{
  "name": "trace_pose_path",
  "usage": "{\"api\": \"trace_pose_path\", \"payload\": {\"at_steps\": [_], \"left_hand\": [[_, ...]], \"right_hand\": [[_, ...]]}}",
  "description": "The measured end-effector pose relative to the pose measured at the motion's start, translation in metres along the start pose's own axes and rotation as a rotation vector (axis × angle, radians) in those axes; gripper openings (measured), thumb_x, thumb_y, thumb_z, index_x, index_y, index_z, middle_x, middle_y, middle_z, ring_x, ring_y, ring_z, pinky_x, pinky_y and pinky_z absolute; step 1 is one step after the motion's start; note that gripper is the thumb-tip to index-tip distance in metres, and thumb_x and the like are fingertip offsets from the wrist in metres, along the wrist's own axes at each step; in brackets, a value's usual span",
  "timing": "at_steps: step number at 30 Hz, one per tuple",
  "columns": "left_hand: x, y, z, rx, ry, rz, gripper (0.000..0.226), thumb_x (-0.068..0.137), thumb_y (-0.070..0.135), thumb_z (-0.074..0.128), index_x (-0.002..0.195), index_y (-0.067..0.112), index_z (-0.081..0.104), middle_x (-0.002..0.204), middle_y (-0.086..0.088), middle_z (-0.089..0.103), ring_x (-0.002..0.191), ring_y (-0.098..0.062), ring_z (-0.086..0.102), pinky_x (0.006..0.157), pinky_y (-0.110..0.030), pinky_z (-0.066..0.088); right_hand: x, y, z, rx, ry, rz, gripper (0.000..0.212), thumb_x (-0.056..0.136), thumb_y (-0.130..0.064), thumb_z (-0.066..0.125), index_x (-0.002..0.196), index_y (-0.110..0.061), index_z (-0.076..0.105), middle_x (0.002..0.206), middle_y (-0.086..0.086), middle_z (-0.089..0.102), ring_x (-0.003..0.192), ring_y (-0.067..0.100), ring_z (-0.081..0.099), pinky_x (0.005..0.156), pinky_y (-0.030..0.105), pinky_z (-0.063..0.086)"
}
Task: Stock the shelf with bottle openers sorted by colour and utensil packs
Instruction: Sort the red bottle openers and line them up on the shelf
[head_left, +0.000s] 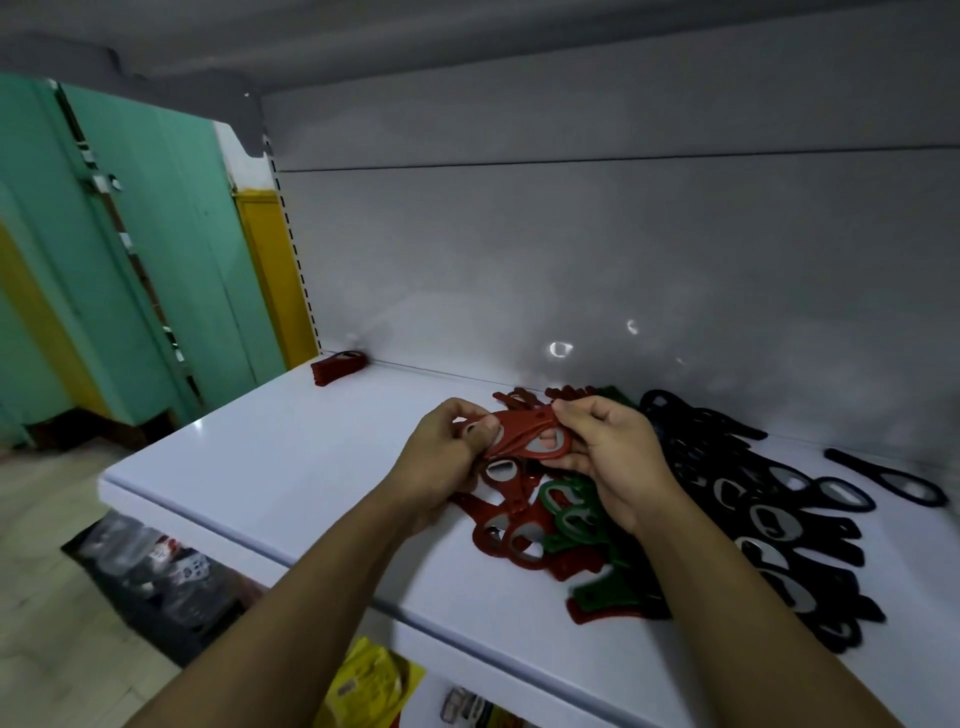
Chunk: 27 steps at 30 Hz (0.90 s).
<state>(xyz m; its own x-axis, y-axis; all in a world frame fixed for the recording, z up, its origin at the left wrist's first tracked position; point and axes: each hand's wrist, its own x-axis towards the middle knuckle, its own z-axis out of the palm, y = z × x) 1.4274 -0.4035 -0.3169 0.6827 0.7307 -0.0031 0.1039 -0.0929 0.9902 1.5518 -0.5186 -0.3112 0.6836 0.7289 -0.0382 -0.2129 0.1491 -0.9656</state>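
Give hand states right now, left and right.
left hand: closed, gripping the red bottle openers.
right hand: closed, gripping the same red bottle openers.

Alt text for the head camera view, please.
The left hand and right hand hold red bottle openers over a pile of red, green and black ones on a white shelf. A red stack sits at the back left.

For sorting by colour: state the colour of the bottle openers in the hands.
The held bottle openers are red, seen best in the head view.
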Motion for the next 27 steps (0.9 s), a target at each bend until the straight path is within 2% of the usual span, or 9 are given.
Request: {"api": "trace_pose_path", "payload": {"at_steps": [3, 7, 9, 11, 13, 16, 20, 23, 27], "left_hand": [[0.001, -0.001, -0.002, 0.002, 0.018, -0.025, 0.014, 0.099, 0.022, 0.055, 0.101, 0.008, 0.06, 0.071, -0.01, 0.058, 0.055, -0.015, 0.049, 0.051, -0.026, 0.041], [-0.001, 0.0, -0.005, -0.025, 0.005, -0.043, 0.018, 0.096, 0.023, 0.059, 0.094, 0.005, 0.06, 0.059, -0.005, 0.057, 0.047, -0.011, 0.049, 0.043, -0.02, 0.038], [0.0, 0.0, -0.005, 0.003, 0.034, -0.036, 0.019, 0.095, 0.025, 0.061, 0.092, 0.006, 0.061, 0.072, -0.009, 0.065, 0.058, -0.015, 0.058, 0.05, -0.024, 0.046], [0.001, 0.001, -0.006, 0.01, 0.078, -0.027, 0.018, 0.094, 0.023, 0.062, 0.096, 0.004, 0.063, 0.09, -0.012, 0.071, 0.075, -0.021, 0.067, 0.064, -0.029, 0.057], [0.002, 0.004, -0.008, -0.088, 0.127, -0.022, 0.021, 0.094, 0.017, 0.063, 0.103, -0.001, 0.061, 0.099, -0.016, 0.07, 0.084, -0.025, 0.071, 0.07, -0.031, 0.059], [0.001, 0.014, -0.014, -0.316, 0.208, 0.014, 0.018, 0.092, 0.01, 0.064, 0.106, 0.0, 0.058, 0.098, -0.016, 0.07, 0.079, -0.022, 0.072, 0.067, -0.032, 0.059], [0.0, 0.024, -0.021, -0.341, 0.309, 0.068, 0.017, 0.091, 0.011, 0.065, 0.107, 0.011, 0.06, 0.092, -0.01, 0.072, 0.078, -0.018, 0.072, 0.064, -0.031, 0.055], [-0.003, 0.03, -0.017, -0.332, 0.236, 0.041, 0.012, 0.091, 0.006, 0.062, 0.101, 0.011, 0.059, 0.086, -0.01, 0.067, 0.076, -0.019, 0.067, 0.07, -0.035, 0.059], [-0.009, 0.031, -0.003, -0.078, 0.013, -0.01, 0.012, 0.094, 0.002, 0.05, 0.086, 0.009, 0.055, 0.069, -0.005, 0.06, 0.068, -0.019, 0.061, 0.066, -0.034, 0.055]], "right_hand": [[-0.001, 0.001, 0.002, -0.008, -0.022, 0.005, 0.018, 0.094, -0.013, 0.061, 0.097, 0.004, 0.064, 0.089, 0.019, 0.073, 0.079, 0.029, 0.073, 0.061, 0.029, 0.058], [-0.001, 0.001, 0.0, -0.029, -0.062, -0.002, 0.021, 0.091, -0.018, 0.063, 0.098, 0.002, 0.066, 0.091, 0.018, 0.073, 0.082, 0.029, 0.073, 0.067, 0.032, 0.06], [0.0, 0.003, 0.0, -0.032, -0.061, -0.011, 0.02, 0.089, -0.017, 0.064, 0.098, 0.0, 0.067, 0.093, 0.019, 0.073, 0.082, 0.028, 0.072, 0.069, 0.034, 0.061], [0.001, 0.005, 0.001, -0.043, -0.06, -0.012, 0.017, 0.088, -0.014, 0.065, 0.1, -0.001, 0.069, 0.094, 0.018, 0.073, 0.082, 0.025, 0.072, 0.068, 0.033, 0.06], [0.001, 0.005, 0.001, -0.079, -0.061, -0.012, 0.018, 0.087, -0.005, 0.066, 0.105, -0.005, 0.069, 0.095, 0.013, 0.073, 0.082, 0.021, 0.072, 0.065, 0.028, 0.059], [0.003, 0.002, -0.001, -0.179, 0.02, -0.043, 0.029, 0.085, 0.003, 0.066, 0.11, -0.013, 0.065, 0.097, 0.006, 0.072, 0.083, 0.018, 0.072, 0.063, 0.024, 0.058], [0.0, -0.004, -0.006, -0.149, 0.039, -0.106, 0.019, 0.085, 0.0, 0.067, 0.101, -0.01, 0.063, 0.091, 0.002, 0.073, 0.078, 0.014, 0.07, 0.059, 0.018, 0.052], [-0.004, -0.005, -0.004, -0.019, -0.084, -0.116, 0.012, 0.085, 0.0, 0.065, 0.096, -0.005, 0.064, 0.082, 0.004, 0.074, 0.071, 0.014, 0.068, 0.059, 0.018, 0.052], [-0.005, -0.004, 0.0, 0.03, -0.211, -0.091, 0.011, 0.084, 0.001, 0.064, 0.092, -0.006, 0.067, 0.079, 0.004, 0.072, 0.072, 0.013, 0.067, 0.062, 0.021, 0.053]]}}
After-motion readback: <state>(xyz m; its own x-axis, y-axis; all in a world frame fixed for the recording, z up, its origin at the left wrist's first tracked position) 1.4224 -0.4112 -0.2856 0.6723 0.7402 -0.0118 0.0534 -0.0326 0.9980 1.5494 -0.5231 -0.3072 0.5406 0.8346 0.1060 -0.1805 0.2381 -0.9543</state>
